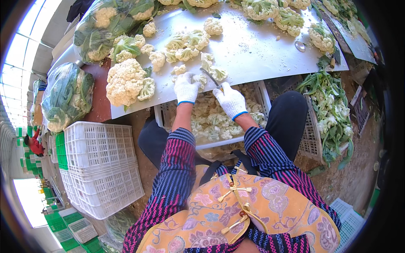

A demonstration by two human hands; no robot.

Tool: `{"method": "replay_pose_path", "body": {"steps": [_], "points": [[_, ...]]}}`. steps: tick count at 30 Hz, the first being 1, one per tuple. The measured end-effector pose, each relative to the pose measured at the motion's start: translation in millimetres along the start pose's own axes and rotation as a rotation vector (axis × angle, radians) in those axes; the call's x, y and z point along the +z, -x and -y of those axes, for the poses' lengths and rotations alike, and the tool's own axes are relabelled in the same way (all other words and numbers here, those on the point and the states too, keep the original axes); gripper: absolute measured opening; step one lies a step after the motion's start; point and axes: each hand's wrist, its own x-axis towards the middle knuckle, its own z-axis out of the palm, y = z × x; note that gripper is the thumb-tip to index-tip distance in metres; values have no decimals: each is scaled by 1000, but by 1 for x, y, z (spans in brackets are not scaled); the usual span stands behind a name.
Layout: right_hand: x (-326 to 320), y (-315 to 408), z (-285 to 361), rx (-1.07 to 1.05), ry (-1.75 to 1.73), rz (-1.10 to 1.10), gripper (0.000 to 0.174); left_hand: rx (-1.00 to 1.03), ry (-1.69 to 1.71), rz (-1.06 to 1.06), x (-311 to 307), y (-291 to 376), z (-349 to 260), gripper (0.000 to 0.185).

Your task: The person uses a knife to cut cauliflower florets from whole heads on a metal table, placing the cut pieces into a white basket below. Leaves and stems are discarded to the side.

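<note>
My left hand (185,89), in a white knit glove, pinches a small cauliflower floret (200,81) at the near edge of the metal-topped table. In my gloved right hand (231,100) is a small knife; its curved blade (208,77) points away and to the left. Just beyond the blade lie cut floret pieces (215,71). A cluster of florets (187,44) sits further back. To the left rests a large cauliflower head (125,83). Below my hands, between my knees, a white crate (221,143) holds many cut florets.
Bagged cauliflowers (68,95) stand at the left. Stacked white crates (101,148) are beside my left knee. On the right, a crate (311,139) is heaped with leaves and trimmings (332,117). A round metal disc (300,46) and more cauliflower (289,21) lie on the table. A person (34,144) is far left.
</note>
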Motion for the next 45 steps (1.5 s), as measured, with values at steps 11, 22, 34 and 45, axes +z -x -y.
{"method": "replay_pose_path", "body": {"steps": [11, 22, 34, 45], "points": [[10, -10, 15, -80, 160, 118, 41, -140, 24, -36, 6, 21, 0, 33], [13, 6, 1, 115, 60, 351, 49, -125, -39, 409, -28, 51, 2, 35], [9, -4, -14, 239, -129, 285, 52, -72, -54, 291, 2, 59, -10, 31], [-20, -14, -21, 287, -309, -58, 42, -216, -127, 39, 28, -47, -60, 54]]}}
